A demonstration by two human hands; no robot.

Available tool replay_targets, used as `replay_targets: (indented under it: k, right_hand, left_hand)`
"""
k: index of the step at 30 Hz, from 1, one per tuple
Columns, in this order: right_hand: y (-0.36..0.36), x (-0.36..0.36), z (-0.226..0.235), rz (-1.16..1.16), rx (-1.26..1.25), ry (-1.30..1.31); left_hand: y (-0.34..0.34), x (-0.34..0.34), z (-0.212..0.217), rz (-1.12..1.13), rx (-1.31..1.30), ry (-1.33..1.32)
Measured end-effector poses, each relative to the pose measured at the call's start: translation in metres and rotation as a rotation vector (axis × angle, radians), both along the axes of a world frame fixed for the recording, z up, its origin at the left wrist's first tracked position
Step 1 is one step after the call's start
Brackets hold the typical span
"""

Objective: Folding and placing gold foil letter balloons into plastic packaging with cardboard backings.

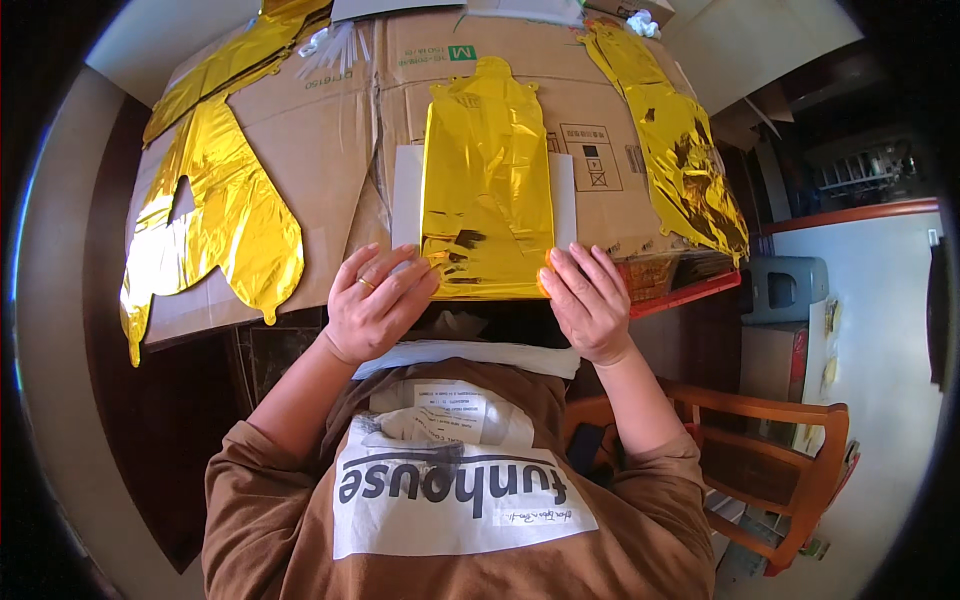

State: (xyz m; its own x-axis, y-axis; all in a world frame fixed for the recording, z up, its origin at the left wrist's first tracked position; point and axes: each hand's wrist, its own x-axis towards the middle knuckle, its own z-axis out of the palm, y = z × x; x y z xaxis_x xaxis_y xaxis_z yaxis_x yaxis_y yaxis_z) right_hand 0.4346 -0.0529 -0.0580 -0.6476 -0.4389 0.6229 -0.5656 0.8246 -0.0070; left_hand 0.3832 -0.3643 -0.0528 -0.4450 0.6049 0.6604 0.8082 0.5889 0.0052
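A flat gold foil balloon (490,170) lies in front of me over a white sheet (407,195), whose edges show on both sides of it. My left hand (378,300) pinches the balloon's near left corner, a ring on one finger. At the near right corner, my right hand (587,300) grips the foil between thumb and fingers. The balloon's near edge is stretched between both hands, close to the table's front edge. Its far end narrows to a rounded tab.
Cardboard (320,130) covers the table. An A-shaped gold foil balloon (225,190) lies at the left, with more gold foil (225,75) beyond it. Another gold foil balloon (680,150) lies at the right. A red tray (690,293) sits under the right edge. A wooden chair (760,450) stands at my right.
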Motion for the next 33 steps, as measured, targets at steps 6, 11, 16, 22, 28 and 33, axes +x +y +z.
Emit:
replay_targets:
  k: [6,11,16,22,28,33]
  right_hand:
    - [-0.005,0.012,0.015,0.035,-0.063,-0.011]
    - [0.003,-0.004,0.066,0.181,-0.006,-0.023]
    - [0.018,-0.093,0.15,0.216,0.057,0.383]
    - [0.025,-0.107,0.129,0.233,0.31,0.371]
    - [0.027,-0.086,0.051,0.274,0.308,0.07]
    - [0.029,-0.082,0.051,0.269,0.269,-0.014]
  left_hand:
    - [-0.004,0.009,0.014,-0.068,0.012,-0.073]
    - [-0.016,-0.02,0.05,-0.295,0.016,-0.1]
    - [-0.004,-0.117,0.156,-0.328,-0.056,0.41]
    - [-0.013,-0.124,0.129,-0.369,-0.167,0.526]
    - [-0.01,-0.097,0.047,-0.391,-0.203,0.107]
    - [-0.011,-0.083,0.046,-0.374,-0.06,-0.281]
